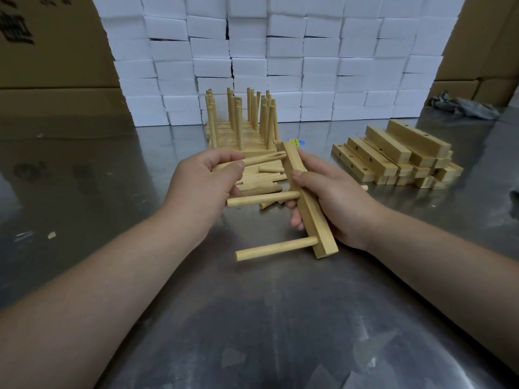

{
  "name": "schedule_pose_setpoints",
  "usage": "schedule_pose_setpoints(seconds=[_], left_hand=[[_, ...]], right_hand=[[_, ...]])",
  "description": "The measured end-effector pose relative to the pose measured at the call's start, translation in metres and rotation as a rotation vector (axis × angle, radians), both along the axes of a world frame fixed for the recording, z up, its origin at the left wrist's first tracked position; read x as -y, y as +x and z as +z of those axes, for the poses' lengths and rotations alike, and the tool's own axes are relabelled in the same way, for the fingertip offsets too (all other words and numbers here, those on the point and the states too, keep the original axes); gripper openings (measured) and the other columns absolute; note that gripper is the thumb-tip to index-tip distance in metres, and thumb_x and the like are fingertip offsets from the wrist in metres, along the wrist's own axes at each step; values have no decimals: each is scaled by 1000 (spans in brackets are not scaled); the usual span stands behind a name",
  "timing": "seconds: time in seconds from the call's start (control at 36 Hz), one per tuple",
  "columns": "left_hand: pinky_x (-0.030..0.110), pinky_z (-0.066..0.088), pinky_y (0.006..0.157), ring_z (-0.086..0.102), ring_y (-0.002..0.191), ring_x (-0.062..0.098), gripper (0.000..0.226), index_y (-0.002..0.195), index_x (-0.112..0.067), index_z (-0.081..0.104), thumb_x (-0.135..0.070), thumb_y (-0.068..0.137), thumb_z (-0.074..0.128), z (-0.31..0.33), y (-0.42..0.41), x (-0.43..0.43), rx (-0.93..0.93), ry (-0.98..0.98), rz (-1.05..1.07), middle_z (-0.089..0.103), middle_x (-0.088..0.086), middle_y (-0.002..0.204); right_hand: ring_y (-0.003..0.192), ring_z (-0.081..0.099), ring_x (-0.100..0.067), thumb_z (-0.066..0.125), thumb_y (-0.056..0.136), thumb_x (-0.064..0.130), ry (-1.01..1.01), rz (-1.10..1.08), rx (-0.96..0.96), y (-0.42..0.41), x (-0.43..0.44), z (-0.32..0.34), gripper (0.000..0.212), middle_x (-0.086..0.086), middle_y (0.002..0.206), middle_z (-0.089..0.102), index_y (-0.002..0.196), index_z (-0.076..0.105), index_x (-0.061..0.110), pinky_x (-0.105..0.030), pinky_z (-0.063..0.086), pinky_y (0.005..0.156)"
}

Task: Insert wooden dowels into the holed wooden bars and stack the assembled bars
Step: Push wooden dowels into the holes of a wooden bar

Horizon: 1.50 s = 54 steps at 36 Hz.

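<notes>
Head view, left hand (207, 181) gripping dowel (262, 159), right hand (334, 197) grasping bar (313, 220), loose dowels (259, 182) beneath partly hidden

- The right hand (334, 197) grips a tilted bar (309, 209) with two dowels (275, 248) seated in it, pointing left.
- The left hand (205, 189) pinches a third dowel (261, 159), its slotted tip at the bar's far end.
- Beneath them, loose dowels (261, 181) lie on the table (280, 318).
- Behind stand assembled bars (241, 130), dowels upright.
- To the right lies a pile of holed bars (393, 155).
- At the back are stacked white blocks (309, 66).
</notes>
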<state>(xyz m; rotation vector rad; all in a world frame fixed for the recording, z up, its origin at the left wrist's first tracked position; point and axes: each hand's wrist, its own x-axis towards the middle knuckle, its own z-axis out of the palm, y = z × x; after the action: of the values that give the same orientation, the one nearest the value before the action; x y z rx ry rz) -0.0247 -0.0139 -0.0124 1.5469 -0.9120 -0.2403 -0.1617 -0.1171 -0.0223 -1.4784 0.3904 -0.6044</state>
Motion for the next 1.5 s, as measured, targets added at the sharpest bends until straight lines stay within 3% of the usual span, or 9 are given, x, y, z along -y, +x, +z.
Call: schedule_pose_setpoints(seconds=[0.33, 0.56, 0.78, 0.94, 1.06, 1.14, 1.25, 1.39, 1.5], left_hand=[[28, 52, 67, 53, 50, 3, 18, 74, -34, 66, -20, 85, 62, 2, -1, -2, -20, -12, -11, 61, -10, 61], [12, 46, 52, 52, 47, -2, 18, 73, -36, 65, -22, 84, 64, 1, 1, -2, 24, -5, -19, 60, -12, 58], [10, 47, 53, 53, 48, -3, 21, 72, -38, 65, -21, 84, 64, 1, 2, -1, 71, 9, -19, 63, -13, 66], [3, 42, 57, 55, 55, -9, 21, 76, -40, 63, -21, 85, 63, 5, 2, -4, 177, 42, -10, 63, -16, 75], [12, 44, 68, 58, 72, -4, 19, 80, -41, 63, -23, 85, 63, 6, 2, -5, 246, 95, -4, 61, -20, 79], [15, 42, 72, 56, 82, -1, 13, 92, -37, 68, -28, 84, 64, 5, 1, -7, 343, 149, 33, 59, -26, 81], [20, 38, 83, 55, 100, 5, 25, 112, -34, 65, -30, 87, 59, 2, 1, -9, 517, 206, 43, 63, -15, 101], [18, 31, 62, 48, 83, 9, 28, 116, -30, 63, -27, 91, 52, 3, 4, -10, 693, 193, 40, 54, -11, 83], [20, 31, 69, 49, 83, 10, 27, 114, -26, 65, -24, 91, 53, 4, 4, -10, 697, 158, 18, 54, -10, 81]], right_hand=[[43, 54, -12, 44, 95, 9, 8, 13, 61, -3, -3, 3, 34, 3, 51, 59, 111, 54, 37, -24, 46, 40], [51, 57, -11, 43, 94, 9, -15, -4, 63, -3, -1, 1, 39, 5, 62, 65, 127, 51, 29, -23, 45, 39], [51, 57, -10, 43, 94, 9, -24, -19, 46, -4, -2, 2, 36, 6, 61, 64, 119, 53, 34, -22, 45, 39], [49, 57, -9, 45, 93, 10, -66, -27, 20, -6, -2, 3, 35, 7, 57, 63, 112, 55, 37, -22, 43, 39], [49, 57, -9, 44, 93, 9, -98, -14, 9, -7, -2, 4, 35, 7, 56, 62, 107, 57, 39, -23, 43, 39], [50, 57, -9, 44, 93, 9, -101, -6, 11, -8, -3, 5, 35, 7, 56, 62, 106, 58, 38, -23, 42, 39], [50, 57, -8, 44, 92, 9, -122, 5, 4, -9, -4, 6, 35, 8, 55, 61, 101, 59, 40, -24, 41, 39], [52, 57, -8, 43, 93, 11, -128, 32, -8, -11, -6, 6, 34, 9, 59, 64, 103, 58, 40, -24, 44, 40], [51, 57, -7, 43, 94, 12, -148, 24, -12, -11, -7, 6, 34, 10, 57, 63, 102, 57, 42, -23, 45, 40]])
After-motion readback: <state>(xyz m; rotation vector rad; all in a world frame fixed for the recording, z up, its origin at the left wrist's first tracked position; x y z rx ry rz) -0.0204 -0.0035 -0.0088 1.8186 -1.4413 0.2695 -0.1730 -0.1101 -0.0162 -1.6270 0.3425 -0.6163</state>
